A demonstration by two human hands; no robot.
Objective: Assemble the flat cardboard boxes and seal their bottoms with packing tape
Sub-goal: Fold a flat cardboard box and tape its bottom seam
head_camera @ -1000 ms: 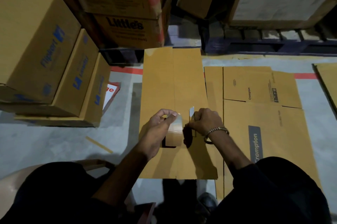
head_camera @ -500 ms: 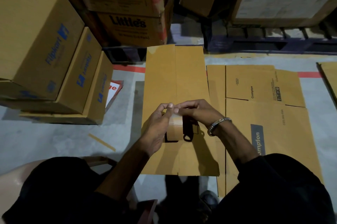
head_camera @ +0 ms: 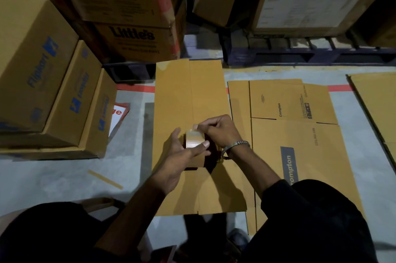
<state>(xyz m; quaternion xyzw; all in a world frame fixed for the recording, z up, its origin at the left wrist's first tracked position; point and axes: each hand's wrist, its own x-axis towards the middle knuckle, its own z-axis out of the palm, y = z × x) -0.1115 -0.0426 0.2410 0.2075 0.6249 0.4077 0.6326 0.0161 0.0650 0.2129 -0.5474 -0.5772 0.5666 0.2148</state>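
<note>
An assembled brown cardboard box point(head_camera: 190, 95) lies in front of me with its closed flaps and centre seam facing up. Above its near half my left hand point(head_camera: 182, 155) grips a roll of brown packing tape point(head_camera: 194, 139). My right hand point(head_camera: 218, 129), with a metal bracelet on the wrist, pinches the loose end of the tape at the top of the roll. A flat "Crompton" cardboard box point(head_camera: 300, 134) lies on the floor just right of the assembled one. Scissors seen earlier are hidden under my hands.
Assembled boxes point(head_camera: 49, 82) are stacked on the left, and a "Little's" carton stack point(head_camera: 132, 42) stands behind. A dark pallet point(head_camera: 300, 54) with large cartons is at the back right. Another flat cardboard point(head_camera: 377, 102) lies at the far right. A tape strip point(head_camera: 105, 179) lies on the grey floor.
My right hand put down the scissors and came over to the roll, where it now pinches the tape end. My left hand has turned the roll and lifted it slightly.
</note>
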